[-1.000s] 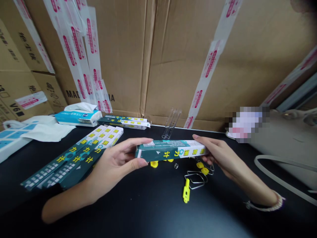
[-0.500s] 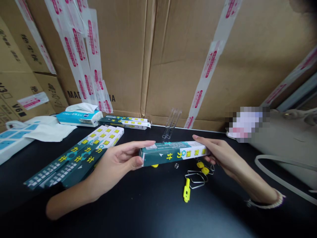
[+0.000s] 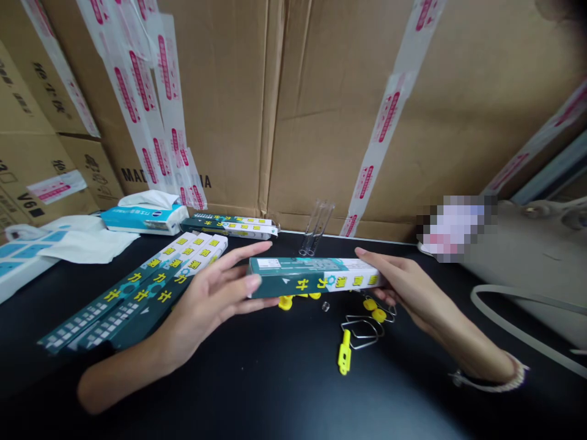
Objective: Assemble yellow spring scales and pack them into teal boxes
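A slim green-and-white carton (image 3: 316,280) with yellow characters is held level above the black table, between both hands. At its green left end, my left hand (image 3: 197,311) has the thumb on the front and fingers beneath, while the index finger points up off it. My right hand (image 3: 408,284) grips the white right end, thumb on top and fingers behind. Below the carton lie yellow plastic caps (image 3: 373,310), bent wire hooks (image 3: 364,330) and a yellow plastic piece with a stem (image 3: 344,353). More yellow parts (image 3: 285,302) are partly hidden behind the carton and left fingers.
Similar cartons (image 3: 156,284) lie side by side at the left, with others (image 3: 233,227) farther back. Two clear tubes (image 3: 316,229) are near the cardboard wall (image 3: 220,110). A tissue pack (image 3: 172,220) and power strip (image 3: 27,253) sit far left; a pale bag (image 3: 527,263) is right.
The carton has shifted slightly left and up. My left index finger has lifted off its top, and the other left fingers have come underneath. My right hand keeps its grip.
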The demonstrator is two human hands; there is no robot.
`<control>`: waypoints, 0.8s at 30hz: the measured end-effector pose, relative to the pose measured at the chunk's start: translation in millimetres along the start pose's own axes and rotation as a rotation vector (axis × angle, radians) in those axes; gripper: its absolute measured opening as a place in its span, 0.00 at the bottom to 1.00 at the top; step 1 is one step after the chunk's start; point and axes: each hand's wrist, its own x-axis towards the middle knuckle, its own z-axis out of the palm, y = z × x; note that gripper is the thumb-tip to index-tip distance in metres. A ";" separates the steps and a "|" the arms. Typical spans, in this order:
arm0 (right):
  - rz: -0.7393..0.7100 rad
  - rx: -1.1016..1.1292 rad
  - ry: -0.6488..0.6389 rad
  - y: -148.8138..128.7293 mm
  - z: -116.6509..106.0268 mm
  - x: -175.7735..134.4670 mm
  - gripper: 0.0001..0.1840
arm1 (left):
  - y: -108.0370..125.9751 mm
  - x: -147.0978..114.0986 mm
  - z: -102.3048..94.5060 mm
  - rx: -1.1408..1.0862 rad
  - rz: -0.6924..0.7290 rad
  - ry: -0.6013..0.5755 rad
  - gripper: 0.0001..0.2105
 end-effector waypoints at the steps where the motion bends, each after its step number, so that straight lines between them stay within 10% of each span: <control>1: -0.020 0.011 0.003 -1.3 2.2 -2.1 0.29 | 1.4 0.1 0.9 -0.055 -0.022 0.007 0.19; 13: -0.418 0.255 0.059 4.8 39.7 -31.5 0.16 | 15.7 -1.6 13.9 -0.132 -0.259 0.328 0.28; 24: -0.439 0.410 -0.002 0.1 36.7 -36.2 0.39 | 14.5 7.3 3.9 -0.171 -0.364 0.644 0.28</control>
